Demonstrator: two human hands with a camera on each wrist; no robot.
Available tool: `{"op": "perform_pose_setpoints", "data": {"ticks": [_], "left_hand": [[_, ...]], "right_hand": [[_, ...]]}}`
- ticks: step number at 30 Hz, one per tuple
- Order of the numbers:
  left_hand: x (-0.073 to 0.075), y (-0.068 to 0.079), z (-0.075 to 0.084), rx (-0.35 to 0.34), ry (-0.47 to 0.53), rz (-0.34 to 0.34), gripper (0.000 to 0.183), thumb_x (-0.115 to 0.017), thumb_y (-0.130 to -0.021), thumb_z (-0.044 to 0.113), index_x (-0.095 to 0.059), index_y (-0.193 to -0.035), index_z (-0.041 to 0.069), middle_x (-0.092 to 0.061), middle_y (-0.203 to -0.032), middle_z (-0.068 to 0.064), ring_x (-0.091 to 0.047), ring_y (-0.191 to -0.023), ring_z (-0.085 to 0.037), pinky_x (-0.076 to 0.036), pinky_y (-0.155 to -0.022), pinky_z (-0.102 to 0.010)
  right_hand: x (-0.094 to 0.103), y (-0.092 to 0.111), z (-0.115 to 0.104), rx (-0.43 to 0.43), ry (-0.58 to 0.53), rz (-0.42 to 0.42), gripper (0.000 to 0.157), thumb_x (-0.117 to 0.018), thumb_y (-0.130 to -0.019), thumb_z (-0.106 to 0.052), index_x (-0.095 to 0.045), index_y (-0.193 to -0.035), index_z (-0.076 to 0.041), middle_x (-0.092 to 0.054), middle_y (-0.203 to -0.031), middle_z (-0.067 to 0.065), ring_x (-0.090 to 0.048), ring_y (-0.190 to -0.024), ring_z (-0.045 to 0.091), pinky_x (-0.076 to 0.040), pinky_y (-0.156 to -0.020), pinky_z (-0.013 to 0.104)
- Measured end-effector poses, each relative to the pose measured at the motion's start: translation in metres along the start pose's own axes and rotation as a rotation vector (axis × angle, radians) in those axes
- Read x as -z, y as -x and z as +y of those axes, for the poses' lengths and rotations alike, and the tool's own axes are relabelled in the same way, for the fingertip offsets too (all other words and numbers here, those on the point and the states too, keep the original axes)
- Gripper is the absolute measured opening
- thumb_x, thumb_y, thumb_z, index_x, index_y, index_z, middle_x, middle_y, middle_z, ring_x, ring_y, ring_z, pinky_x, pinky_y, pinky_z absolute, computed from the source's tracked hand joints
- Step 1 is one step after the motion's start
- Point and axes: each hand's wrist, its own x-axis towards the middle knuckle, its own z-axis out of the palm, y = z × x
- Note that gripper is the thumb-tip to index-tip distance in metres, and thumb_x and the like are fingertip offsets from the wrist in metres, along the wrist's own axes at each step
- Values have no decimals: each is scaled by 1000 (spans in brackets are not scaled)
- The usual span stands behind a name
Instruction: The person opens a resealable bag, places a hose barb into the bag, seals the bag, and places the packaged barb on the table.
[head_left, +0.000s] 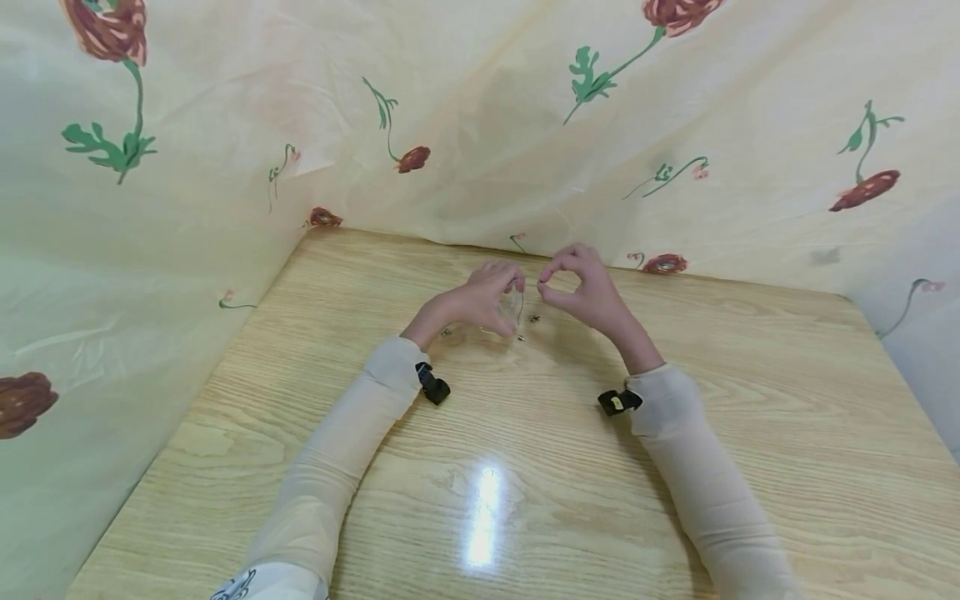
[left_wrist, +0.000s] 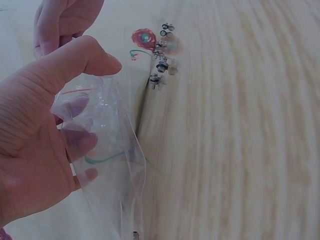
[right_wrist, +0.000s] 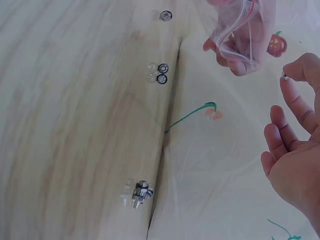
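My left hand (head_left: 478, 300) holds a clear plastic zip bag (left_wrist: 117, 155) with a red line near its top, thumb at the mouth and the other fingers behind the film. Between thumb and forefinger, my right hand (head_left: 591, 293) pinches a tiny shiny metal piece (right_wrist: 284, 76), a little apart from the bag. Small metal fittings with dark rings lie on the table: a cluster (right_wrist: 142, 194), a pair (right_wrist: 162, 73) and a single one (right_wrist: 165, 16). At the bag's lower end another metal bit (left_wrist: 135, 235) shows; I cannot tell whether it is inside.
The wood-grain table (head_left: 540, 467) carries a bright light reflection near its front. A flower-printed plastic sheet (head_left: 480, 117) hangs along the back and left edges, close behind both hands. Each wrist wears a black camera strap (head_left: 432, 385).
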Motion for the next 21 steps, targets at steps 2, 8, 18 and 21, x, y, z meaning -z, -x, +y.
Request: {"op": "perform_pose_setpoints", "data": {"ticks": [2,8,18,21], "left_hand": [[1,0,0,1,3,0,60,-76,-72,18,-45,-123,10,-49,-114,-11,-40,-109,-24,-32,-91,-36],[1,1,1,-1,11,-7,59,-75,-72,19,-45,-123,10,-49,-116,-15,-39,-108,-24,-31,-90,-35],[1,0,1,-1,4,-14,60,-76,-73,20,-45,-124,9,-50,-118,-16,-40,-107,-23,-31,-89,-34],[1,1,1,-7,-14,-11,60,-77,-74,21,-45,-124,9,-49,-117,-16,-40,-105,-23,-31,-89,-33]], "right_hand": [[-1,-1,-1,-2,-6,-4,7,-74,-85,-2,-70,-90,-4,-58,-109,17,-42,-109,31,-34,-93,44],[-2,-1,-2,-1,-9,-12,6,-73,-85,-3,-70,-90,-5,-58,-109,16,-43,-109,31,-34,-92,42],[-9,0,-5,29,-17,-19,8,-75,-83,0,-70,-87,-5,-59,-108,17,-46,-110,31,-35,-95,46],[-11,0,-7,32,-20,-28,9,-76,-82,-1,-70,-86,-6,-59,-108,17,-46,-111,32,-35,-98,48]]}}
